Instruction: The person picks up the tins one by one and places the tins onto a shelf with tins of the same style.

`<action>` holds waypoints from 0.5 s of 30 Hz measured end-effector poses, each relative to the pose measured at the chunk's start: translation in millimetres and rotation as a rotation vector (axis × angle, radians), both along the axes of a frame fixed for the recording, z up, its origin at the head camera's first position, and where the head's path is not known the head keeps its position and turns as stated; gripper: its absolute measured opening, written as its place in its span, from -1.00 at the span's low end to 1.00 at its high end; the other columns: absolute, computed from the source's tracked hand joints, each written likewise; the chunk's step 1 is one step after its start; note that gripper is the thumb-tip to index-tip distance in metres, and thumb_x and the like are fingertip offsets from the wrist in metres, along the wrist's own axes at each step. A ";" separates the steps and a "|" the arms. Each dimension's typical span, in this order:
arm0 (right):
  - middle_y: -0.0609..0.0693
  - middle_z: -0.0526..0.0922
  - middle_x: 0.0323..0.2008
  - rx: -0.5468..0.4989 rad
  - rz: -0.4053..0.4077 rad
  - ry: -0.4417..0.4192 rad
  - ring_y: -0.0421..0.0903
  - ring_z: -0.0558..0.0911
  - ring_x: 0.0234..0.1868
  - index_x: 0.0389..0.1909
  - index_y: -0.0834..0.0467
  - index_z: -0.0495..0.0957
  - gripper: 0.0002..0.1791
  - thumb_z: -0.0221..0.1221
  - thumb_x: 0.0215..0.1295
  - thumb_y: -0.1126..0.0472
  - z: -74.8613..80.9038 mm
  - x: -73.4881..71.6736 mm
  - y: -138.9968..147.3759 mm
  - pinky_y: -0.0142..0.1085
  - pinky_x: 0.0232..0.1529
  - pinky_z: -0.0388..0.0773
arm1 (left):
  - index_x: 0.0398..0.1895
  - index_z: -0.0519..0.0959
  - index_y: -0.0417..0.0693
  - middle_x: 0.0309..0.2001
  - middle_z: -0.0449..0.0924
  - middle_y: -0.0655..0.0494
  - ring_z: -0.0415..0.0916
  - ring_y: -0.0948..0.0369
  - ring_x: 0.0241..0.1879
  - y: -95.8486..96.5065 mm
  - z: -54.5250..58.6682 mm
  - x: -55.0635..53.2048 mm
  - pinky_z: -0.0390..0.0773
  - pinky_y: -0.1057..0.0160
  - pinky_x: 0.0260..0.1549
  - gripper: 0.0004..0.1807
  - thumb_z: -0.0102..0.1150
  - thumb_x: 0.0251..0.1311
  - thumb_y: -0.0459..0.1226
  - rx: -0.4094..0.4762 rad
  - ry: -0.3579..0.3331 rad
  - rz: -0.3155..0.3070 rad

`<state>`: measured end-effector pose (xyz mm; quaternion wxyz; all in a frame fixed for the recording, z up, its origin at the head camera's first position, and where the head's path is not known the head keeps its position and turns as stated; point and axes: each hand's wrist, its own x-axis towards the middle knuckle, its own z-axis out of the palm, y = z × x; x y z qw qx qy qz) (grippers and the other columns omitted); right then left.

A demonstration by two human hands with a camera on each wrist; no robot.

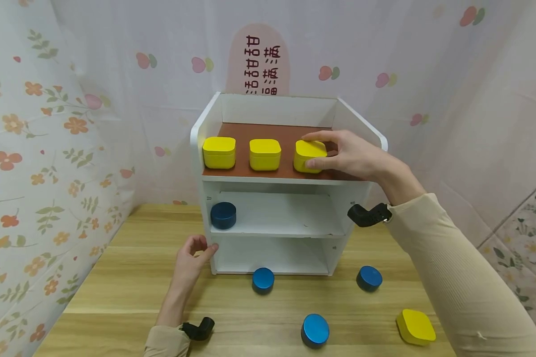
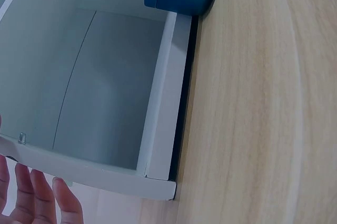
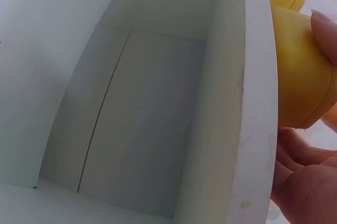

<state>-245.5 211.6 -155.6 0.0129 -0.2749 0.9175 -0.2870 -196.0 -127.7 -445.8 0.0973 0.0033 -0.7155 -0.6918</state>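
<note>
On the brown top of a white shelf unit point(image 1: 290, 181), my right hand point(image 1: 355, 154) grips a yellow square tin point(image 1: 307, 151) between thumb and fingers. Two more yellow tins, the middle one point(image 1: 265, 155) and the left one point(image 1: 219, 153), stand in a row beside it. In the right wrist view the gripped tin point(image 3: 301, 68) sits by the shelf's edge. My left hand point(image 1: 192, 258) is at the unit's lower left side, its thumb against the side panel's front edge. The left wrist view shows its fingers point(image 2: 39, 197) next to the panel, partly cut off by the frame.
A dark blue round tin point(image 1: 223, 215) stands at the left of the middle shelf. Blue round tins lie on the wooden table: one before the unit point(image 1: 263, 280), one nearer point(image 1: 315, 330), one at right point(image 1: 369, 278). A yellow tin point(image 1: 416, 327) lies front right.
</note>
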 end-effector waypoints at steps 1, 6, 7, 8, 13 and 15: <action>0.09 0.42 0.20 0.004 -0.003 -0.002 0.08 0.32 0.19 0.37 0.11 0.33 -0.30 0.31 0.25 0.02 0.2 0.1 0.3 0.04 0.27 0.19 | -0.06 0.41 -0.25 -0.15 0.42 -0.02 0.33 0.15 -0.06 0.3 0.1 0.3 0.24 0.18 -0.03 -0.66 0.32 0.22 -0.31 -0.002 0.001 -0.002; 0.09 0.42 0.21 0.008 0.006 -0.017 0.08 0.32 0.19 0.38 0.11 0.34 -0.29 0.32 0.25 0.01 1.4 -0.2 1.0 0.03 0.27 0.18 | -0.06 0.41 -0.26 -0.16 0.41 -0.01 0.33 0.15 -0.07 0.7 -0.4 0.9 0.26 0.18 -0.05 -0.67 0.31 0.22 -0.33 0.004 0.015 0.001; 0.09 0.42 0.21 0.006 0.010 -0.021 0.08 0.32 0.19 0.38 0.11 0.33 -0.29 0.32 0.25 0.01 1.7 -0.2 0.9 0.03 0.27 0.18 | -0.06 0.41 -0.26 -0.17 0.41 -0.01 0.33 0.15 -0.07 0.5 -0.7 0.9 0.26 0.19 -0.05 -0.67 0.31 0.22 -0.33 0.006 0.015 0.003; 0.09 0.41 0.22 0.005 0.013 -0.023 0.08 0.31 0.20 0.38 0.11 0.33 -0.28 0.32 0.24 0.01 2.0 0.0 0.8 0.03 0.28 0.17 | -0.07 0.41 -0.25 -0.17 0.41 0.00 0.34 0.16 -0.08 0.4 -1.0 0.8 0.27 0.19 -0.05 -0.68 0.31 0.22 -0.34 0.007 0.015 0.006; 0.10 0.33 0.32 0.000 0.003 -0.019 0.10 0.30 0.29 0.45 0.10 0.21 -0.16 0.34 0.22 -0.03 3.1 1.7 -0.2 0.05 0.32 0.15 | -0.07 0.41 -0.24 -0.16 0.42 0.00 0.34 0.16 -0.07 -0.2 -1.7 -0.3 0.28 0.19 -0.06 -0.68 0.31 0.22 -0.33 0.003 0.006 0.007; 0.07 0.27 0.38 -0.016 -0.001 0.005 0.09 0.27 0.34 0.48 0.07 0.13 -0.10 0.35 0.20 -0.05 3.3 2.4 -1.1 0.04 0.32 0.16 | -0.07 0.41 -0.24 -0.15 0.42 -0.01 0.34 0.15 -0.07 -0.3 -1.6 -0.6 0.29 0.19 -0.06 -0.67 0.31 0.22 -0.32 -0.001 0.004 0.004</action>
